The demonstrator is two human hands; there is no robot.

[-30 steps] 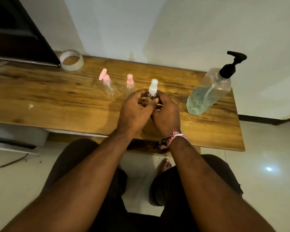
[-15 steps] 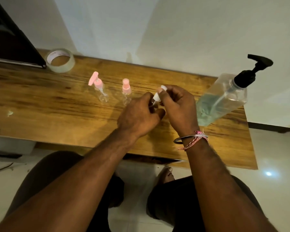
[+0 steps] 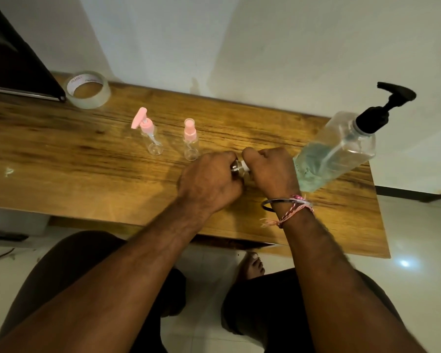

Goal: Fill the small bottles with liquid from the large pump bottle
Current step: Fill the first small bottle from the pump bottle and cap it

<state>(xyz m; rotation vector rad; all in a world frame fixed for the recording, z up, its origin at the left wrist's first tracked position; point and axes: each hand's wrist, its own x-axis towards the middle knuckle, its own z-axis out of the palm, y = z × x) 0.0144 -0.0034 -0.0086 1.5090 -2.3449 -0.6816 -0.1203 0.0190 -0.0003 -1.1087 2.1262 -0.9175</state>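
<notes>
Small bottle [image 3: 236,166] lies sideways between both hands, white cap rightward.

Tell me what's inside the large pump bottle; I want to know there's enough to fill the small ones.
The large pump bottle holds pale blue-green liquid in its lower part; the upper part looks empty. Its base is hidden behind the right hand, so the exact amount cannot be judged.

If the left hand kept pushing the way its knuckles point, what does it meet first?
Probably the right hand, which grips the white cap of the small bottle that the left hand holds; depth is unclear.
</notes>
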